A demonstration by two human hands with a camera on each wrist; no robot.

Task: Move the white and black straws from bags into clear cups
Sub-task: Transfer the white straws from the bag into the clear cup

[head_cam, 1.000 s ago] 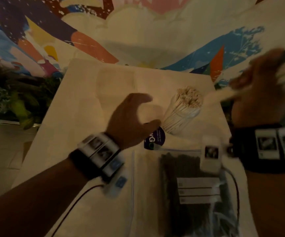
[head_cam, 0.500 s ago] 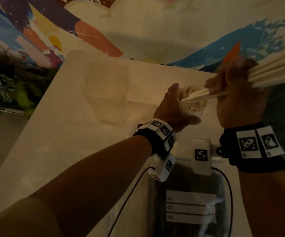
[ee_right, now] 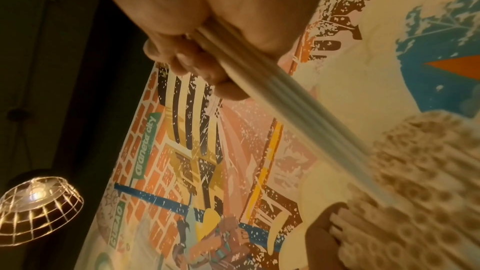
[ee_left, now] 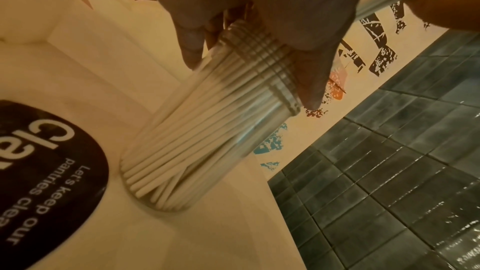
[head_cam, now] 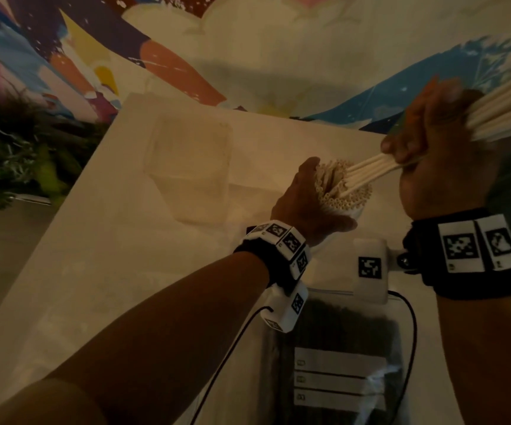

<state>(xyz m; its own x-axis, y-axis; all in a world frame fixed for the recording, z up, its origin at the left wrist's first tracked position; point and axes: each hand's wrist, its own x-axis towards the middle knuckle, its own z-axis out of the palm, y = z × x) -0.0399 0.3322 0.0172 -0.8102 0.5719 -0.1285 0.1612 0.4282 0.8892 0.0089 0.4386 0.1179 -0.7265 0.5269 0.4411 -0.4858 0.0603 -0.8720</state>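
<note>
A clear cup (ee_left: 228, 128) packed with white straws (head_cam: 344, 191) stands on the white table (head_cam: 119, 271). My left hand (head_cam: 306, 204) grips the cup near its rim, fingers and thumb curled round it (ee_left: 306, 81). My right hand (head_cam: 432, 167) holds a bundle of white straws (head_cam: 499, 115) slanted down, their lower ends (head_cam: 367, 176) pushed in among the straws in the cup. In the right wrist view the bundle (ee_right: 272, 93) runs from my curled fingers to the straw tops (ee_right: 420, 182). A clear bag of black straws (head_cam: 340, 363) lies at the near edge.
A second clear cup (head_cam: 189, 167) lies empty on the table, left of the straws. A dark round sticker (ee_left: 44, 171) is on the table beside the cup. Green plants (head_cam: 18, 154) stand left; a painted wall (head_cam: 248, 50) rises behind. Tiled floor (ee_left: 389, 171) lies beyond the right edge.
My left hand moved right and took hold of the cup. My right hand brought the straw bundle down until its ends entered the cup.
</note>
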